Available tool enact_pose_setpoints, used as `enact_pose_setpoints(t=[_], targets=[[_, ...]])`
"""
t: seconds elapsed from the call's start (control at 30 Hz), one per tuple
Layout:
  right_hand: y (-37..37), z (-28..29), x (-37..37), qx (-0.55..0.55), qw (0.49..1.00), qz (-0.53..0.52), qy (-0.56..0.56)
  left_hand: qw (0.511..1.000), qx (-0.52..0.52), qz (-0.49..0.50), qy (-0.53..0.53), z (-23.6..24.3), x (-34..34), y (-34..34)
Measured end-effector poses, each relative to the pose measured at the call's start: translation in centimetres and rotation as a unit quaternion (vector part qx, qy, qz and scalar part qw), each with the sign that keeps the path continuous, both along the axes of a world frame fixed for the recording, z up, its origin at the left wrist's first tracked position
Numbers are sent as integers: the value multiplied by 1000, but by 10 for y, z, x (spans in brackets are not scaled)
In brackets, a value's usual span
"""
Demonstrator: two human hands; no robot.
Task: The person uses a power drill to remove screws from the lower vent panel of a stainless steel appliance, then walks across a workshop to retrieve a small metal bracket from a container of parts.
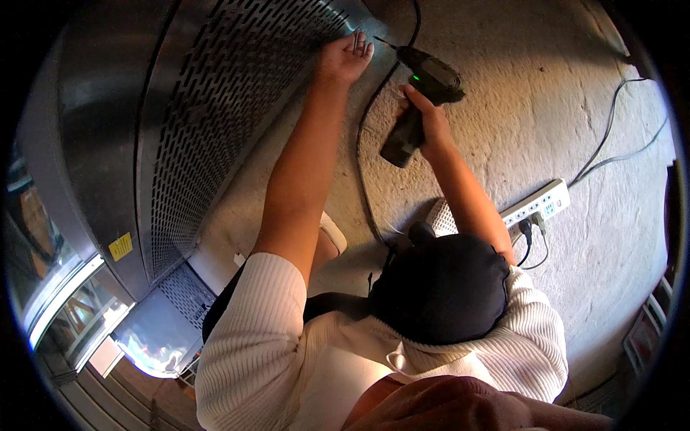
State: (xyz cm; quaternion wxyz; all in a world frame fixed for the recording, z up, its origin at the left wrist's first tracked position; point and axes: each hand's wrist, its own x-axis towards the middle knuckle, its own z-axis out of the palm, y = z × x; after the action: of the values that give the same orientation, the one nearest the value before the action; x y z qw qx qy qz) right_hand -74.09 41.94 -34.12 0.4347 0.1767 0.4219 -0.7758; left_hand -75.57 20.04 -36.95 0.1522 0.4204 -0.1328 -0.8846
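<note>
My right hand (433, 123) is wrapped round the grip of a dark cordless drill (435, 77), on which a small green light glows. From its chuck a thin bit (385, 43) points left toward my left hand (348, 57). That hand is raised beside the far end of a dark perforated metal panel (215, 93), its fingers curled in. Whatever lies between those fingertips is too small to make out. A gap separates the bit's tip from the fingers.
A white power strip (553, 197) with plugs in it lies at right on the rough concrete floor (611, 237). One black cable (361, 144) runs under the drill. A rounded black object (442, 287) covers my lap. At left stands a dark metal cabinet (100, 144) with a yellow label (121, 246).
</note>
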Motion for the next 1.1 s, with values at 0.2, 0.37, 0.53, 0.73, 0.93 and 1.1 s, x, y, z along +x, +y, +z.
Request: enact_pose_setpoints(t=[0.2,0.37,0.53,0.73,0.93,1.1], targets=[[67,-18,-11,281,870,34,403,999,-23,3,-23,14,3,3],[79,-7,-23,216,914,89,332,999,3,43,-12,4,1,16],[40,14,-9,72,960,56,263,996,-49,13,76,1,0,31],[23,13,-10,67,954,45,289,993,-47,15,-108,40,-24,27],[38,24,-5,67,961,30,266,998,2,10,58,-17,-20,7],[61,43,5,83,956,50,275,991,47,42,122,-29,-33,0]])
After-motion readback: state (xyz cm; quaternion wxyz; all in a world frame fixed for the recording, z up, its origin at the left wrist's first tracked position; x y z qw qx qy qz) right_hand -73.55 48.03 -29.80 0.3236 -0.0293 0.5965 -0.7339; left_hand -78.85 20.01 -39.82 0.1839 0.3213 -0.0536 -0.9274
